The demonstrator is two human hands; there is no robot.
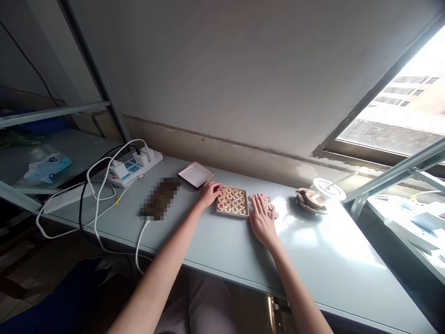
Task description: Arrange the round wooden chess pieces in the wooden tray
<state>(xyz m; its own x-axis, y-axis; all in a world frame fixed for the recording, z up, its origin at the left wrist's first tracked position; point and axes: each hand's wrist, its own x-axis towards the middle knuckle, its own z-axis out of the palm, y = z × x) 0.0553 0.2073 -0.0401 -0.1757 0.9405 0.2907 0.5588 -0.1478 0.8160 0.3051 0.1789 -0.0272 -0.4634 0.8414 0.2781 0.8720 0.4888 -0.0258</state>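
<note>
Fingers of the left hand (209, 194) curl loosely at the far left corner of a shallow wooden box (232, 202), the tips touching a round piece there; whether they actually pinch it cannot be told at this size. The right hand (261, 219) lies palm down just right of the box, its fingers straight and slightly spread, the tips resting on a small cluster of loose pieces (269, 204) scattered on the table. The box sits near the middle of the pale grey table (222, 241), close to the far wall; it is nearly square, its edges turned a little off the table's front edge, and it lies flat with its open face up. Inside, flat round wooden discs are packed in neat rows, light tan with red or dark characters on top. The tabletop looks smooth and faintly glossy, with bright window light glaring on its right part. Just beyond the left hand lies a dark red rectangular lid (195, 175) with a pale inside. Farther left, a white power strip (135, 168) holds chargers with white cables looping off the near edge. To the right stand a brown dish (310, 200) and a clear plastic cup (326, 189).
</note>
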